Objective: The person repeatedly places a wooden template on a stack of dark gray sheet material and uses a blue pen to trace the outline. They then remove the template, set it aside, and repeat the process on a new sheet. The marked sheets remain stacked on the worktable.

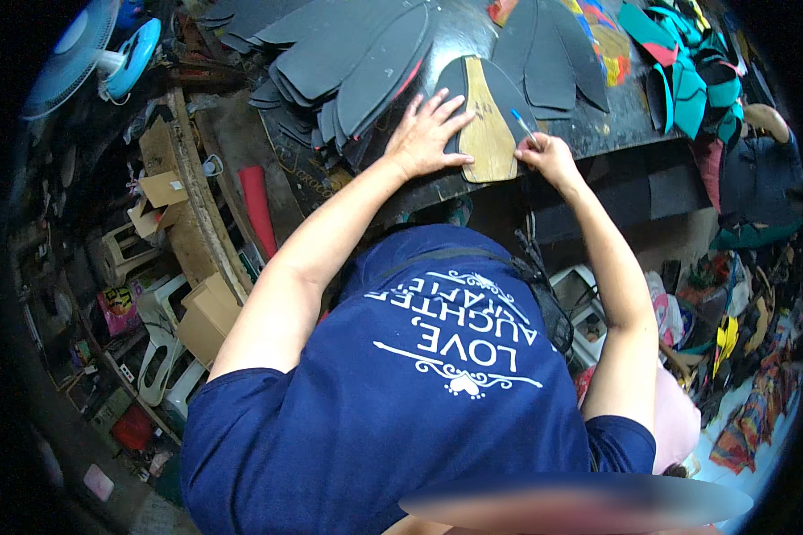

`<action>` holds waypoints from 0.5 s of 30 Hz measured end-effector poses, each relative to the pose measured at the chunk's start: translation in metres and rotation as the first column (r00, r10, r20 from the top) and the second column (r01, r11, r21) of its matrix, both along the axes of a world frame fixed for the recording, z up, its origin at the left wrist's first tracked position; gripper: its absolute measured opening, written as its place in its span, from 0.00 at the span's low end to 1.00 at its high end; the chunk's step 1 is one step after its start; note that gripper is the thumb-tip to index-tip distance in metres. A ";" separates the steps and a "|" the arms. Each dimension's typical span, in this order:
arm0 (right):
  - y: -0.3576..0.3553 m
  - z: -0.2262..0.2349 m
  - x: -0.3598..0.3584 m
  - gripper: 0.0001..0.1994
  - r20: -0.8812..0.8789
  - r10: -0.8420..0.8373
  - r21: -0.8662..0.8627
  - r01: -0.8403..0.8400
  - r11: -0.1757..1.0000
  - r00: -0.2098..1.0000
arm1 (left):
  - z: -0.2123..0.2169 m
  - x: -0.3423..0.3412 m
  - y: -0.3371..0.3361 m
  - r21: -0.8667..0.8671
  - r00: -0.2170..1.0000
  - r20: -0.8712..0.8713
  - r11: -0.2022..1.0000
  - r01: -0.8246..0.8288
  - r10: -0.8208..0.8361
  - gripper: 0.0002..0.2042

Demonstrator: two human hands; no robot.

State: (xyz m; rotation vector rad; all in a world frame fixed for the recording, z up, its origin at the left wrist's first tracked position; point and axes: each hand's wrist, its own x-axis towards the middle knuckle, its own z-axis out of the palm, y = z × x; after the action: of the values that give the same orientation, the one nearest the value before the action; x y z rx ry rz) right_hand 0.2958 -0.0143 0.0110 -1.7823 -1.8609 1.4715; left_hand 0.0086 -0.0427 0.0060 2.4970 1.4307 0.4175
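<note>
A tan sole-shaped template (491, 134) lies on a dark, rounded sheet piece (507, 87) at the near edge of the worktable. My left hand (428, 135) presses down flat with fingers spread, its fingertips on the dark piece and the template's left side. Pinched between the fingers of my right hand (550, 160) is a pen (521, 125) with a blue end pointing up and away. That hand rests against the template's lower right edge. The pen's writing tip is hidden by my fingers.
Stacks of dark cut pieces (357, 67) lie left of my hands, with more (553, 58) beyond on the right. Teal scraps (687, 94) heap at the table's right end. A blue fan (80, 53) stands far left, above cardboard boxes (210, 312). Coloured cloth scraps (758, 410) pile at right.
</note>
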 end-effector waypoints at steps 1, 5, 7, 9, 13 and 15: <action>0.000 -0.001 0.000 0.07 -0.033 -0.013 -0.007 0.013 1.000 0.999 | 0.001 0.000 0.000 -0.043 1.000 0.007 0.999 -0.010 0.010 0.39; 0.000 -0.004 0.002 0.07 -0.097 -0.038 -0.023 0.036 0.999 0.995 | 0.003 0.000 -0.001 -0.057 1.000 0.026 0.998 -0.006 0.008 0.38; -0.001 -0.004 0.003 0.08 -0.100 -0.047 -0.035 0.044 0.998 0.994 | 0.003 -0.001 -0.001 -0.047 0.999 0.032 0.999 -0.005 0.007 0.38; -0.001 -0.001 0.002 0.08 -0.096 -0.043 -0.032 0.040 0.999 0.995 | 0.003 -0.001 -0.001 -0.041 0.999 0.037 0.999 -0.003 0.005 0.38; -0.002 0.006 -0.002 0.07 -0.099 -0.045 -0.038 0.041 0.998 0.994 | 0.001 0.000 -0.001 -0.030 0.999 0.041 1.000 -0.005 0.006 0.37; -0.002 0.009 -0.003 0.06 -0.082 -0.040 -0.052 0.036 0.998 0.996 | 0.001 0.000 -0.001 -0.046 0.999 0.038 0.999 -0.009 0.010 0.37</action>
State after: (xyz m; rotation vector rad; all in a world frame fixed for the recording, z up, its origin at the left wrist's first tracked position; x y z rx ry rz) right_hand 0.2929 -0.0162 0.0204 -1.7406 -1.7559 1.5673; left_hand 0.0083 -0.0437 0.0072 2.4339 1.4221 0.4262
